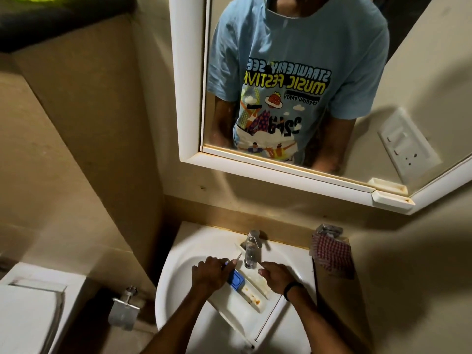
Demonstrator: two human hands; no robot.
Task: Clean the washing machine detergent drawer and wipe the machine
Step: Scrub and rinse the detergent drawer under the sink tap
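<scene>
A white detergent drawer (251, 309) lies tilted across the white sink (178, 282), under the chrome tap (251, 249). It has a blue insert (236, 279) and orange-brown residue in its compartments. My left hand (210, 273) curls round a thin brush-like tool (236, 259) with a pale tip and blue handle end, at the drawer's left side. My right hand (275, 275) grips the drawer's right wall near the tap.
A red-checked cloth (329, 252) hangs at the sink's right corner. A mirror (281, 85) above reflects a person in a blue T-shirt. A toilet cistern (30, 302) and paper holder (124, 310) stand at left. A switch plate (408, 146) is on the right wall.
</scene>
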